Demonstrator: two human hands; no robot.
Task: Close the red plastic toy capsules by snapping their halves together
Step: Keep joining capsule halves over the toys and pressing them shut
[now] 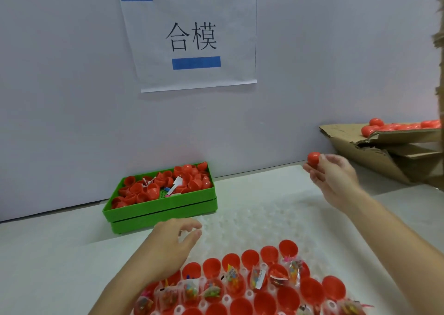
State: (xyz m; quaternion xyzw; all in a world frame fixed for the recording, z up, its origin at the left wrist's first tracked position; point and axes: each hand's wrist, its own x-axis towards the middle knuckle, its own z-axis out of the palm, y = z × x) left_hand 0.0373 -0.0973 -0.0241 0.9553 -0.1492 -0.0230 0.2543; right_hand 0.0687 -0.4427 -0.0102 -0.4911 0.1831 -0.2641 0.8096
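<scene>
Down at the bottom edge, the clear holder tray [240, 221] with its rows of open red capsule halves [264, 288] runs out of view, so I cannot tell how many rows it has. Several halves hold small packets of coloured toys [233, 277]; what the packets contain is too small to make out. The far cups of the tray are hard to see against the white worktop [48, 247].

The right hand [332, 178] is raised above the worktop, well apart from the left, its fingers curled round a closed red capsule [313, 159] held at the fingertips. The left hand [169, 245] hangs over the near-left part of the tray with fingers loosely bent and apart, holding nothing; its forearm covers the tray's left corner.

Behind the left hand sits a green bin [163, 206], stacked on a second one, heaped with loose red halves [192, 180] and scraps of white paper. To the right, a torn cardboard box [360, 153] is cut off by the frame edge, with closed red capsules [394, 126] piled inside. On the wall hangs a paper sign [192, 38] printed 合模, with two blue strips of tape.
</scene>
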